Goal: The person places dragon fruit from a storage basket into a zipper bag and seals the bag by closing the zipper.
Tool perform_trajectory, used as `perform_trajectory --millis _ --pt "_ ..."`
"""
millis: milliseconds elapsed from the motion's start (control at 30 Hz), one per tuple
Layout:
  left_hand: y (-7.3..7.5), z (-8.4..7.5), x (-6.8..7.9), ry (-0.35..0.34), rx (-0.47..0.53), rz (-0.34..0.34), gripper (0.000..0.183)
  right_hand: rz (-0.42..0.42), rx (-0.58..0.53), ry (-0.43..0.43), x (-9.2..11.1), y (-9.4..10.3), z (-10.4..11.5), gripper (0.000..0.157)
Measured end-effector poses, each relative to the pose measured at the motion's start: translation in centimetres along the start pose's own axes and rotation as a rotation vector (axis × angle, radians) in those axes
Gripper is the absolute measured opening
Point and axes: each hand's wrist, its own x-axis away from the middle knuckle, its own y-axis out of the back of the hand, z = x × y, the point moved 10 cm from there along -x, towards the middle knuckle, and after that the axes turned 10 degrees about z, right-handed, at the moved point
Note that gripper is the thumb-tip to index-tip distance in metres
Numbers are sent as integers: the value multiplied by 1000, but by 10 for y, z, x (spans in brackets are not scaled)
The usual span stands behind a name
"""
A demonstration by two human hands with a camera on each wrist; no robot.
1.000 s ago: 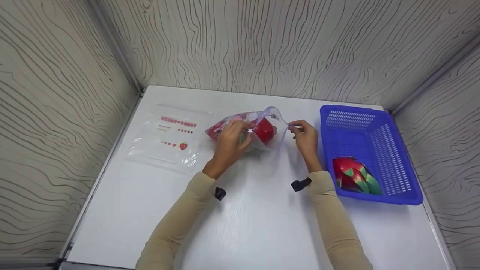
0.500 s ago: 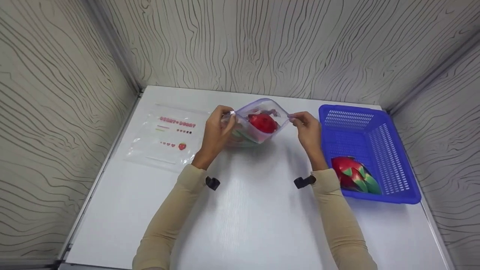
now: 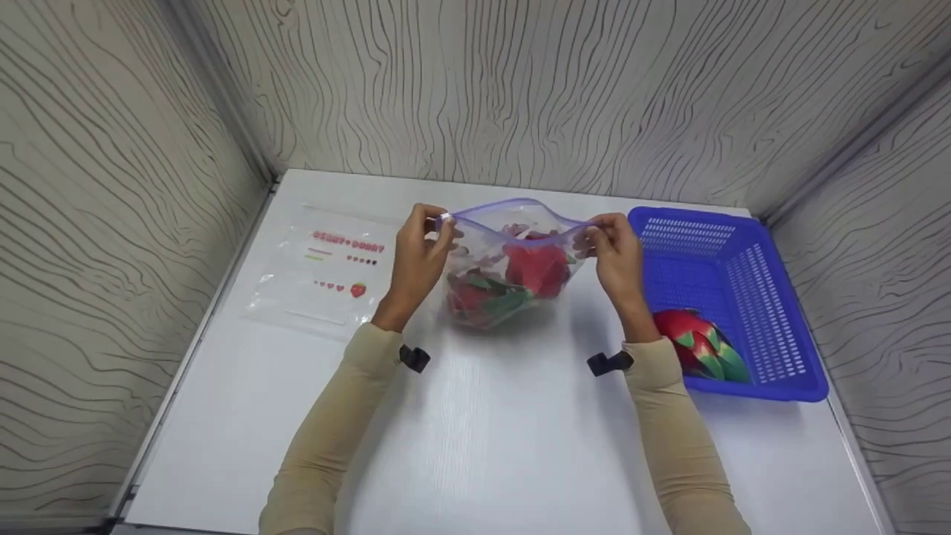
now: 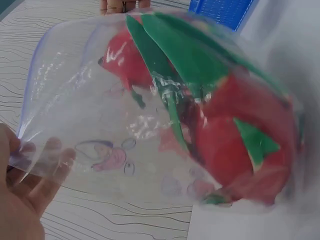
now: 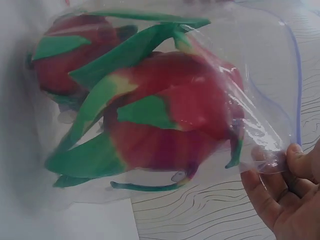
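A clear zip bag [image 3: 483, 245] with a purple rim hangs between both hands, its mouth partly spread. Inside are two dragon fruits: one [image 4: 240, 135] shows red skin and green scales in the left wrist view, the other [image 5: 170, 110] fills the middle of the right wrist view. My left hand [image 3: 420, 256] pinches the rim's left corner, by the white slider. At the opposite corner, my right hand [image 3: 617, 253] pinches the rim between thumb and fingers. The bag's lower part is close to the table; whether it touches cannot be told.
A blue plastic basket [image 3: 776, 297] stands at the right, holding another dragon fruit [image 3: 698, 345]. Flat on the white table [image 3: 475, 431] at the left lies a second clear bag [image 3: 327, 275] with pink lettering. Wood-patterned panels [image 3: 475, 96] enclose the back and sides.
The left hand has moved left along the rim to its corner. The bag has been lifted and turned upright, so its fruit now hangs toward me. The right hand keeps its corner.
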Motion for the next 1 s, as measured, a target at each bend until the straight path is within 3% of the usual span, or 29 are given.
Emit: perform_trajectory --millis 133,367,633,1000 --pt "0 7 2 38 75 7 15 -59 -37 39 6 7 7 9" --pt "4 16 6 94 94 -6 15 -167 58 86 13 18 19 13" --pt "11 18 6 77 32 -24 16 -114 -16 79 16 16 9 12" --pt "6 32 6 104 14 -5 20 -106 -91 35 14 18 -7 8"
